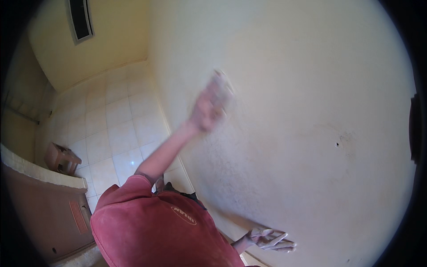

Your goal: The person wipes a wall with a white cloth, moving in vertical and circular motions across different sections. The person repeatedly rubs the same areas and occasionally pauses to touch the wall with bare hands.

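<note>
My left hand [208, 105], at the end of my raised arm, is against or close to the pale wall [293, 107]. It is smeared by motion, with whitish patches at the fingers, so I cannot tell whether it grips anything. Low at the right, my right hand [269, 239] has its dusty fingers stretched apart at the wall surface, holding nothing. The wall has a small dark hole and grey smudges.
A tiled floor [106, 129] runs along the wall's foot. A brown plastic stool [60, 155] stands at the left, beside a low ledge [44, 173] with a brown panel [44, 209] below. A narrow window [81, 20] is in the far wall.
</note>
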